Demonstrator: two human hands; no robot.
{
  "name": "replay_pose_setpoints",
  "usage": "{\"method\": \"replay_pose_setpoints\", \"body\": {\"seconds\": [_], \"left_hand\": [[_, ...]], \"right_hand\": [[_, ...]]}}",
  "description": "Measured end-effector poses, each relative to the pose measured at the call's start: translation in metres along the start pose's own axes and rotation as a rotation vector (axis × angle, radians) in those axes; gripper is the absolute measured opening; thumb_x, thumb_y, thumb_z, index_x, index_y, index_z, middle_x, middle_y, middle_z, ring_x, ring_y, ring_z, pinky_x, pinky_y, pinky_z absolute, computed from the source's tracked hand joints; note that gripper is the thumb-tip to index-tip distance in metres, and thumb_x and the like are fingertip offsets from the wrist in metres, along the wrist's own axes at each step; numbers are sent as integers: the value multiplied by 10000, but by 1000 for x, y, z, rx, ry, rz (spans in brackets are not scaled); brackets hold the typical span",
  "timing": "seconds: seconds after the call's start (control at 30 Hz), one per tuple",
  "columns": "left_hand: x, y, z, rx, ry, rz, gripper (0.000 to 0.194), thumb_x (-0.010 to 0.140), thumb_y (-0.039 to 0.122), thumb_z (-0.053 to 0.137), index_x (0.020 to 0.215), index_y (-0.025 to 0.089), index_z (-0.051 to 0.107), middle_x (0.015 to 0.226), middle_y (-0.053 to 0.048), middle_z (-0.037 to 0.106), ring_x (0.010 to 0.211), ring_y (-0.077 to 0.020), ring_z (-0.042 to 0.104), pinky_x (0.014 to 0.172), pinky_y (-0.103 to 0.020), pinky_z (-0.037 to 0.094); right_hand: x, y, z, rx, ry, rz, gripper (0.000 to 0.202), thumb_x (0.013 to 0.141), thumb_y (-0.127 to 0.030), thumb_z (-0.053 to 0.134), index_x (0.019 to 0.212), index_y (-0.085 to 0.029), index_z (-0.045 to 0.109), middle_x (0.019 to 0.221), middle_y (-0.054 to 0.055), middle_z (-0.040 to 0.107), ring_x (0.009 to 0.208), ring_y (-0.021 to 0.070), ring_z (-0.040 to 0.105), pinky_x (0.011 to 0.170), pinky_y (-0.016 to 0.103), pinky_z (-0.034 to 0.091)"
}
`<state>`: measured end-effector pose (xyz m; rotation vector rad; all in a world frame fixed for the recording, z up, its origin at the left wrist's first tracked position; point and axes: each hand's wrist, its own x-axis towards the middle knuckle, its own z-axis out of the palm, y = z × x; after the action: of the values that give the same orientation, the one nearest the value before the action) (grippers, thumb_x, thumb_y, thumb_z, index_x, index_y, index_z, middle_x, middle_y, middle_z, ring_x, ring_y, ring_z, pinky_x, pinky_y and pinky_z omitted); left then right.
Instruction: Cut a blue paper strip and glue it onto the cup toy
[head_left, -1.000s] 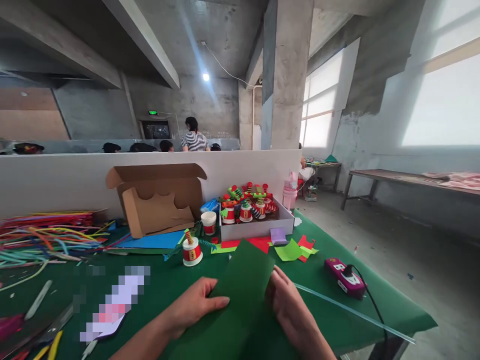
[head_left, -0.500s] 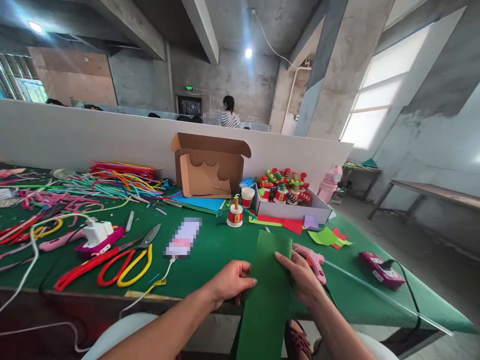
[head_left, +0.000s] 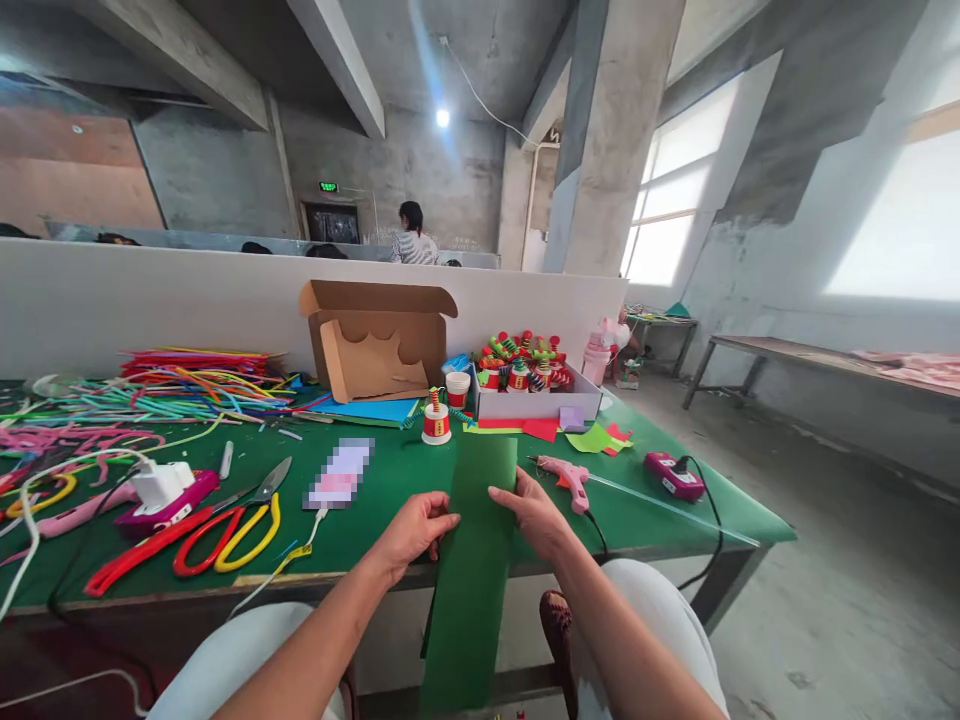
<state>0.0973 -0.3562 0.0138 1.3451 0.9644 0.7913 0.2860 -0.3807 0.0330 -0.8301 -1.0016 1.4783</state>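
A long strip of green paper (head_left: 480, 560) hangs over the table's front edge between my hands, its lower end reaching down past my knees. My right hand (head_left: 529, 510) pinches its right edge near the top, thumb on the front face and fingers behind. At the left edge, my left hand (head_left: 421, 528) is closed, with the thumb and curled fingers on the paper's border. Right of the strip lies a pink glue gun (head_left: 568, 480) with a clear glue stick in its back. Beyond the strip stands a paper cup figure (head_left: 436, 422) with a spring-like top and coiled arms.
Scissors (head_left: 251, 530), a phone (head_left: 340, 474) and a power strip (head_left: 165, 500) lie to the left. Pipe cleaners (head_left: 195, 385) pile up behind. At the back are a cardboard box (head_left: 382, 345) and a white box (head_left: 536, 403) of cup figures. Another power strip (head_left: 675, 475) sits right.
The view has turned to the right, so the table things appear shifted left. Both hands keep hold of the green paper, and the glue gun now shows more fully beside it.
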Motion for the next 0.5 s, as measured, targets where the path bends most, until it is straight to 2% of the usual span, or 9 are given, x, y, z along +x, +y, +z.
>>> {"method": "replay_pose_setpoints", "body": {"seconds": [0.13,0.3,0.5], "left_hand": [[2,6,1,-54,-9,14,473,563,540,823,622,189,511,517,61,529,426,-76,450,396,-192,328],[4,12,6,-243,18,-25,548,657,709,697,699,173,595,537,21,588,442,-104,501,410,-215,351],[7,7,12,-307,45,-43,505,631,645,759,698,163,627,546,13,609,451,-102,512,420,-208,347]], "right_hand": [[3,3,-3,15,1,10,542,547,-320,882,1028,-217,654,1010,54,757,960,281,702,832,409,557],[6,5,-8,48,17,24,522,540,-312,880,1002,-217,658,935,41,766,886,269,717,811,404,558],[6,7,-7,80,24,39,508,528,-313,886,970,-212,656,882,32,768,876,263,718,818,394,551]]}}
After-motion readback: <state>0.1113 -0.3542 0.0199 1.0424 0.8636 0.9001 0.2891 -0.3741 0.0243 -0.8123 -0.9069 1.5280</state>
